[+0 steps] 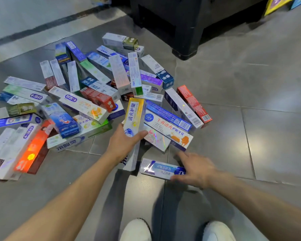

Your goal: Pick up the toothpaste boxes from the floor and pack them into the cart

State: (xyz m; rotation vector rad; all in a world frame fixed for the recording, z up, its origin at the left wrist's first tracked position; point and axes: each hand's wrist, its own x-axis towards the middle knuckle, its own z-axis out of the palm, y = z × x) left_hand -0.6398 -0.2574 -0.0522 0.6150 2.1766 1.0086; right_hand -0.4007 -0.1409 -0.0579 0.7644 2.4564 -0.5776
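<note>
We are barely started: the pile (87, 94) of boxes lies across the floor (250, 84). Our left hand (124, 142) grips a yellow box (134, 115); our right hand (196, 168) lies spread on a blue box (161, 168). No cart shows.
</note>
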